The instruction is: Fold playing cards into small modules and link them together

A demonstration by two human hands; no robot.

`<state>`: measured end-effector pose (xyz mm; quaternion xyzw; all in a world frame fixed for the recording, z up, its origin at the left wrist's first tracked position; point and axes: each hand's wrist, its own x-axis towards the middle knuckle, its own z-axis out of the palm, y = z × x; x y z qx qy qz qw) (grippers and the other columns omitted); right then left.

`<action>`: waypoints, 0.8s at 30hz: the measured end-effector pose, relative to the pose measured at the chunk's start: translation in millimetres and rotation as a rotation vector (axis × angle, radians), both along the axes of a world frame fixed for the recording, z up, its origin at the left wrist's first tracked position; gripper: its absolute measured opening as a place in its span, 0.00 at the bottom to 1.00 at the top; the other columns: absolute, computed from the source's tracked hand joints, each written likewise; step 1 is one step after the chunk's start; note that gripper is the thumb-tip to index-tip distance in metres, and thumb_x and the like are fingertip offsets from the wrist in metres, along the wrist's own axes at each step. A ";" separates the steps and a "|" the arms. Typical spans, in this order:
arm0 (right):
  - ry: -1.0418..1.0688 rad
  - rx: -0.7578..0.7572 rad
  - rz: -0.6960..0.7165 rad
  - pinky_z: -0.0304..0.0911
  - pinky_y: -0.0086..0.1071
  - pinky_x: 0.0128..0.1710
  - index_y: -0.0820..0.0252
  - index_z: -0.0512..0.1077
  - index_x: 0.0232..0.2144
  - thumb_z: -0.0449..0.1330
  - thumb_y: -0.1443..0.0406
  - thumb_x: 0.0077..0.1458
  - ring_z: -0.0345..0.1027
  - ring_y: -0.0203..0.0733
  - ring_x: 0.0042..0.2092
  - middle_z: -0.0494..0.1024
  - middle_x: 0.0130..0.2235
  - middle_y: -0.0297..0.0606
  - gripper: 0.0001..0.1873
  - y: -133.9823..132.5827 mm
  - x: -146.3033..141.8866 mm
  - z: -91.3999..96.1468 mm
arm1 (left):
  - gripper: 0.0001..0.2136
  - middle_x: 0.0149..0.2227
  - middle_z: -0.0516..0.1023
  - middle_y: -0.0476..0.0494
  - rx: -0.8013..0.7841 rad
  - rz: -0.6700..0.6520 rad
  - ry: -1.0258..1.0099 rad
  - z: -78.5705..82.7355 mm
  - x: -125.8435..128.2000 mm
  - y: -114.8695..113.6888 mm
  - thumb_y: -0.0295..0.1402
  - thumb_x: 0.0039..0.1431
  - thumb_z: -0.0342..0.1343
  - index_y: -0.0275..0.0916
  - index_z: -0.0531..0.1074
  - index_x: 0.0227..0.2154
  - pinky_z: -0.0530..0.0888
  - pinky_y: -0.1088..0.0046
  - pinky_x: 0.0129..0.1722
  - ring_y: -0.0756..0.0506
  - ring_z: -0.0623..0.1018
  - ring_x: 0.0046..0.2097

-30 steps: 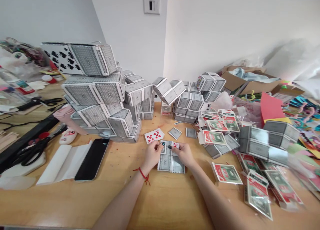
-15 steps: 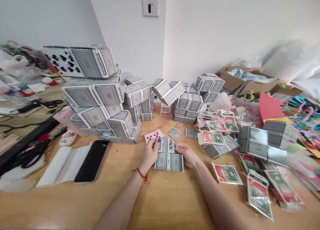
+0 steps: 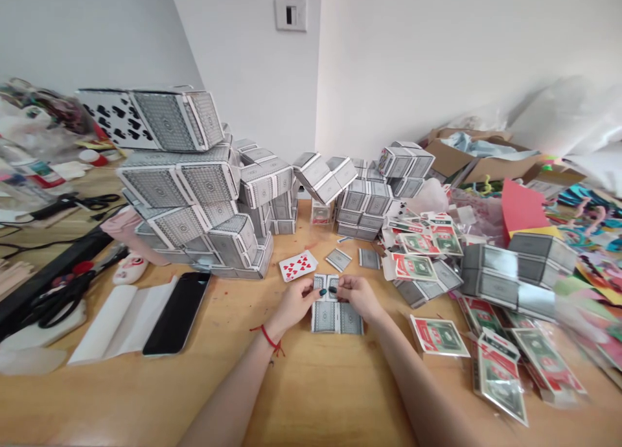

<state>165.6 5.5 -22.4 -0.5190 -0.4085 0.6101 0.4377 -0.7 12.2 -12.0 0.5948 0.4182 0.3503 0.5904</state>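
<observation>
A small piece of folded playing cards [image 3: 337,318] with grey patterned backs lies on the table in front of me. My left hand [image 3: 297,300] pinches its upper left part, thumb on top. From the other side my right hand [image 3: 359,297] grips the upper right part, its thumb pressed on the card back. Fingers hide parts of the upper edges. Just beyond lies a face-up heart card [image 3: 297,266], with a small folded card [image 3: 339,260] and another folded card [image 3: 369,258] to its right.
Stacked blocks of folded cards [image 3: 183,181] rise at left, with more card blocks [image 3: 365,197] at the back. Red-and-green card boxes [image 3: 440,337] lie at right beside joined card blocks [image 3: 500,275]. A phone [image 3: 177,313], white paper [image 3: 124,320] and scissors [image 3: 68,295] lie at left.
My hands and the card piece have shifted slightly right. My right hand has moved in over the upper right part, where a picture-card face showed and a patterned back now shows.
</observation>
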 end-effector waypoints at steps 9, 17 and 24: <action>-0.126 0.081 0.106 0.55 0.26 0.22 0.62 0.64 0.18 0.61 0.63 0.36 0.59 0.31 0.20 0.67 0.17 0.29 0.10 -2.7 -2.9 -3.0 | 0.14 0.26 0.76 0.44 -0.287 -0.075 -0.042 -4.5 -7.6 6.4 0.29 0.32 0.63 0.31 0.71 0.26 0.69 0.70 0.34 0.48 0.74 0.29; -0.095 0.090 0.146 0.54 0.26 0.21 0.63 0.66 0.24 0.61 0.62 0.37 0.59 0.31 0.19 0.68 0.18 0.28 0.11 -2.9 2.3 -0.5 | 0.10 0.21 0.74 0.46 -0.276 0.038 -0.001 -15.1 -0.8 4.2 0.31 0.33 0.62 0.32 0.71 0.22 0.69 0.72 0.28 0.47 0.74 0.27; -0.074 0.075 0.203 0.55 0.27 0.22 0.63 0.69 0.28 0.61 0.62 0.37 0.60 0.33 0.20 0.69 0.19 0.29 0.13 -3.9 3.0 6.4 | 0.12 0.23 0.74 0.48 -0.374 -0.031 -0.144 3.0 -10.6 5.7 0.32 0.34 0.63 0.33 0.70 0.23 0.70 0.73 0.30 0.50 0.73 0.27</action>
